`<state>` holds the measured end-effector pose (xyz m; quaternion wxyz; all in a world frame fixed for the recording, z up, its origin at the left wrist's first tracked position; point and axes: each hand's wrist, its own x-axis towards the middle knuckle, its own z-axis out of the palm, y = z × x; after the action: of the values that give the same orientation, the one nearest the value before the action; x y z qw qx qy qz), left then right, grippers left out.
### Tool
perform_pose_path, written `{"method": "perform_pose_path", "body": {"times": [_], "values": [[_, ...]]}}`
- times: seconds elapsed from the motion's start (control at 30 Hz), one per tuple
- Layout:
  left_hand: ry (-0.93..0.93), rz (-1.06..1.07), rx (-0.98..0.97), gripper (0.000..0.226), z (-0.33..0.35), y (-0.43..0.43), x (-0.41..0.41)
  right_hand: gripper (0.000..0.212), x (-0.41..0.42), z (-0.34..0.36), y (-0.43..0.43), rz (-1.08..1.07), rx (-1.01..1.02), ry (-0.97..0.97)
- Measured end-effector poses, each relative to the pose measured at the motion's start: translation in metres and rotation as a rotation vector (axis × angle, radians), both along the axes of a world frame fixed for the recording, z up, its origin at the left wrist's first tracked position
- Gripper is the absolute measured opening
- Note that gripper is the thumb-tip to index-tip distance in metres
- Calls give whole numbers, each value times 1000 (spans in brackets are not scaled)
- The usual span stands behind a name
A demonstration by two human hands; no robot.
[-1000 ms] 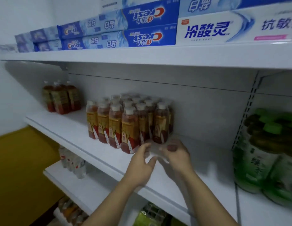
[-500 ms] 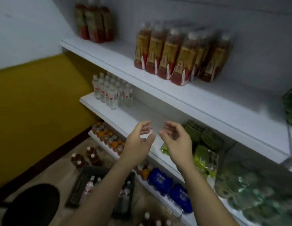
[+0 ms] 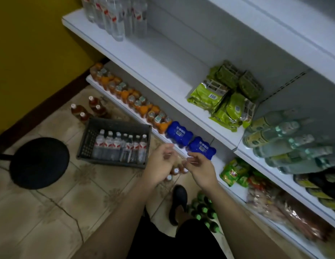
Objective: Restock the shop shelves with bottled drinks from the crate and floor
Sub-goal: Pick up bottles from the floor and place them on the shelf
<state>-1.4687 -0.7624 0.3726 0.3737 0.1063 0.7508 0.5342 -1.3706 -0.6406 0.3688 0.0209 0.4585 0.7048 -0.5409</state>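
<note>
Head cam: L grip (image 3: 159, 163), R grip (image 3: 199, 168) mid-air side by side, loosely curled, empty.

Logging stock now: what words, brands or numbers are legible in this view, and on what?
No text is legible.
Water bottles in the crate: red-and-white labels, print too small.
Blue packs: white stickers, blurred.
Green packets: barcode sticker, digits unreadable.
Bottles at far right: labels motion-blurred.

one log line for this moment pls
left grip open, empty | right grip open, empty | crate holds water bottles | tea bottles on floor
</note>
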Motion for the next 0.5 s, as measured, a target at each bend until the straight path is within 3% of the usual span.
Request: {"method": "perform_pose_path", "body": {"times": [0.23,0.33,0.5], "values": [[-89,40,-207,16,-61,-5,29,4,27,-75,4,120,-38,-176],[-51,53,-309,6,-101,-3,39,8,29,-122,16,173,-75,-231],[-134,85,-465,21,-193,4,46,11,23,-212,35,323,-77,-311]]}}
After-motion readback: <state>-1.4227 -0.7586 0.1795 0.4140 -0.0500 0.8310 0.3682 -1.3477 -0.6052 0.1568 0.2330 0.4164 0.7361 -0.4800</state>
